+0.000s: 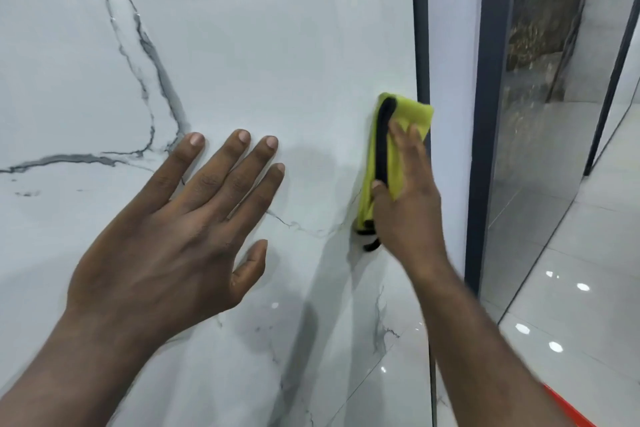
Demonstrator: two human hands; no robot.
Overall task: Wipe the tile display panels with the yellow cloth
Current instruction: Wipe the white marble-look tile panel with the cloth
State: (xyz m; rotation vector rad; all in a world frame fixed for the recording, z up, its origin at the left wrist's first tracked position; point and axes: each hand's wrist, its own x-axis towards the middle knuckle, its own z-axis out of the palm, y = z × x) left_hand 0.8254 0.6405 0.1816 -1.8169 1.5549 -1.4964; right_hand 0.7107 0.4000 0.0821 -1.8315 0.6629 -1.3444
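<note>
Nearest the viewer, the left hand (194, 218), grip spread flat on the marble-veined tile panel (277, 45), probably braces the person. Beyond it, the right hand (405, 204), fingers nearly straight, presses the folded yellow cloth (391, 135) against the panel's right edge beside the dark frame (420, 28), apparently to clean the margin. Farther right stands a second panel (540, 114).

Bare left hand (166, 229), right hand (405, 198), short fingernails (197, 139)

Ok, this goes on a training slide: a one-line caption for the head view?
Right hand presses the yellow cloth to the right edge of the tile panel; left hand rests flat on it.
</note>
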